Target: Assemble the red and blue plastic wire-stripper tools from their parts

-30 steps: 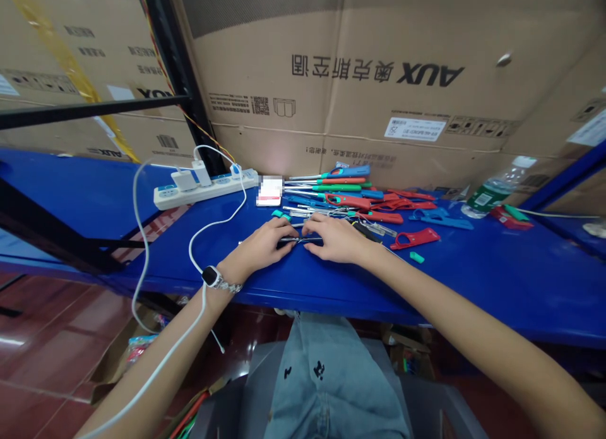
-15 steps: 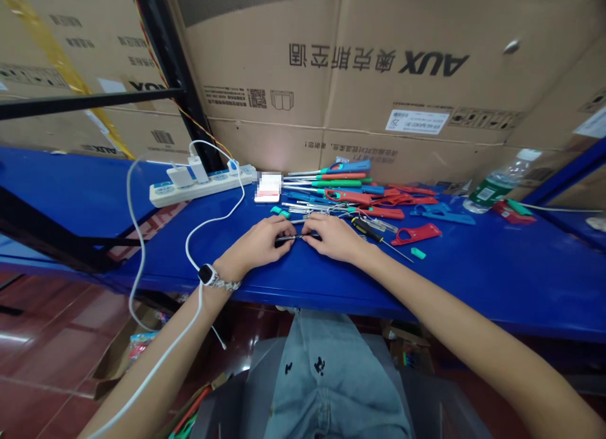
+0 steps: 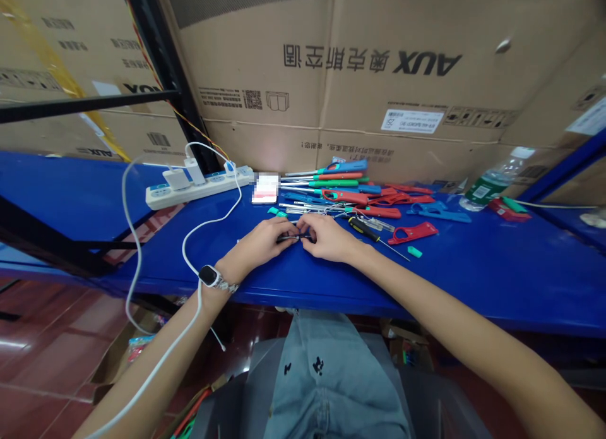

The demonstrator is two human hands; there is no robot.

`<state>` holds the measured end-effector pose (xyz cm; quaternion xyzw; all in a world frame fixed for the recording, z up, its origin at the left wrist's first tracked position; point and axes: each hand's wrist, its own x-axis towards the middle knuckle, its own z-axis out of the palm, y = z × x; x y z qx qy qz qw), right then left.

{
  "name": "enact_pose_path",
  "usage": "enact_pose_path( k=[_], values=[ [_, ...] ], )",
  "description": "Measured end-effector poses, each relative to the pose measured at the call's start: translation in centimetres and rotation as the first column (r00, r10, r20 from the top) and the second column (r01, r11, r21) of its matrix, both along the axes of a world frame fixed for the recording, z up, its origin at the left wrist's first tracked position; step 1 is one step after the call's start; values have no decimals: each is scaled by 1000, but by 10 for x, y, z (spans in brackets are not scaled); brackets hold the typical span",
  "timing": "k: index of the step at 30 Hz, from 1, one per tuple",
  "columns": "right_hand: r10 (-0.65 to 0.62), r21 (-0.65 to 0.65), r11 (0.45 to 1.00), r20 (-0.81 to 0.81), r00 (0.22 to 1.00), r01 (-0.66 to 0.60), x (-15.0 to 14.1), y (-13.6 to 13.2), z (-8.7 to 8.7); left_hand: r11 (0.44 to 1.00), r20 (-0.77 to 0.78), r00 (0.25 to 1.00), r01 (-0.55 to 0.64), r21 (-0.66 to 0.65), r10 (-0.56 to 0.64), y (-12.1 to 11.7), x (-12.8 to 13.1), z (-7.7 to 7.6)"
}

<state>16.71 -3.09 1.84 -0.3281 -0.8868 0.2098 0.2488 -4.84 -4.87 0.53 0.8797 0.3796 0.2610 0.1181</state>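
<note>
Near the front of the blue tabletop, my left hand [image 3: 265, 242] is closed on a thin dark rod [image 3: 286, 238]. My right hand [image 3: 329, 238] meets it at the rod's right end, fingers pinched on a small dark part that they mostly hide. The fingertips of both hands almost touch. Just behind lie long-nosed lighters [image 3: 343, 183] in blue, orange, green and red, with bare metal tubes among them. A yellow-and-black screwdriver [image 3: 363, 227] rests right of my right hand. Beyond it are a red lighter casing half [image 3: 413, 232] and a small green piece [image 3: 415, 252].
A white power strip [image 3: 201, 187] with plugged chargers stands at the back left. Its white cable [image 3: 189, 237] crosses my left forearm. A water bottle [image 3: 495, 181] leans at the back right, near blue casing pieces [image 3: 440, 212]. A large carton [image 3: 255, 54] walls off the back.
My fingertips have come closer together around the dark rod, and my right fingers are bent more. The whole view has shifted slightly; the things on the table have stayed put.
</note>
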Motion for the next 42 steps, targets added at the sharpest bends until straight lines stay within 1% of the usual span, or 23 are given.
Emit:
enact_pose_path(
  k=[3,5,10,19,24,29,37,42],
  values=[
    [34,-65,997,-19,999,-35,3,-2,4,1000,1,1000,26,11,-26,1,0,-1],
    [42,-82,996,-38,998,-45,5,-3,5,999,-13,999,40,24,-40,1,0,-1],
    [58,-126,989,-125,990,-73,7,-4,2,996,-112,991,78,35,-74,1,1,2],
    [36,-253,961,-290,956,-113,8,5,-5,988,-165,974,156,7,-153,13,0,17],
    [24,-288,950,-326,945,-123,8,10,-8,984,-66,982,174,-22,-175,15,-1,14],
    [35,-292,947,-324,945,-135,9,11,-8,980,28,984,179,-89,-177,23,-2,11],
    [66,-320,932,-308,949,-168,9,12,-8,968,73,984,172,-181,-161,28,-4,13],
    [75,-333,926,-294,953,-176,9,11,-7,955,127,976,201,-218,-177,30,-5,13]
  ],
)
